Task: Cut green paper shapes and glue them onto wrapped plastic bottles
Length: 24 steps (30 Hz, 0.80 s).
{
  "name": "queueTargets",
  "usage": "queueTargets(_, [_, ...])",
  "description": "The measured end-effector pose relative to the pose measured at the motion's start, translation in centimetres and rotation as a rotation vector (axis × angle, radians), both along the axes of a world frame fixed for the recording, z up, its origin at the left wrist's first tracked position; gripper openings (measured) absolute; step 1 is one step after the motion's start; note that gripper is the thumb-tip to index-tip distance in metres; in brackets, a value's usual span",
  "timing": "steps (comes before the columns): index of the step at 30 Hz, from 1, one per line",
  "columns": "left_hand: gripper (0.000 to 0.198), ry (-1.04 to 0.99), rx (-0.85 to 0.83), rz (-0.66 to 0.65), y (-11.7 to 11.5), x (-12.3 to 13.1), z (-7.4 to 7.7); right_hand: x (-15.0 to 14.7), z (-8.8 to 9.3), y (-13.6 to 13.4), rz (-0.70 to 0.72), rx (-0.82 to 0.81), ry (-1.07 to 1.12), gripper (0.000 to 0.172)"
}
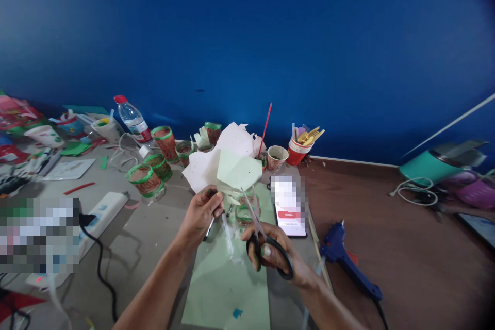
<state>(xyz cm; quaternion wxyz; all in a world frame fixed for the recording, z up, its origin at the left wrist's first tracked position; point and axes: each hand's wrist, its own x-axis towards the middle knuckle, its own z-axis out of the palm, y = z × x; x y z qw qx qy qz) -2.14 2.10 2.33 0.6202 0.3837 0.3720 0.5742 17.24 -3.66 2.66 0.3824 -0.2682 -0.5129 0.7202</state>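
Note:
My left hand (204, 210) pinches the lower edge of a piece of pale green paper (238, 169) and holds it up over the table. In my right hand (274, 250) is a pair of scissors (253, 210) with black handles, fingers through the loops. The blades are parted and point up, close to the paper's lower edge; whether they touch it I cannot tell. Behind stands a larger torn white sheet (203, 169). Below my hands lies a light green sheet (228, 294), with a green-rimmed cup (245, 212) and a clear stick (227, 237) on it.
Several brown cups with green rims (145, 180) stand left of the paper, near a water bottle (132, 119). On the right lie a lit phone (288, 206) and a blue glue gun (344, 258). A power strip (104, 216) with cables lies at left. A blue wall (247, 51) closes off the back.

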Motion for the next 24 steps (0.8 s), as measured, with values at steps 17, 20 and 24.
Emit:
queueTargets(17, [0.022,-0.102,-0.069,0.037,-0.16,-0.31,0.24,-0.23,-0.63,0.28,0.021,0.033,-0.037,0.059])
queueTargets(20, [0.02,-0.12,-0.07,0.059,-0.15,-0.19,0.26,-0.38,-0.46,0.25,0.035,0.02,-0.028,0.059])
queueTargets(24, [0.021,-0.168,-0.107,0.076,-0.2,-0.05,0.46,-0.67,-0.23,0.29,0.032,-0.022,-0.035,0.055])
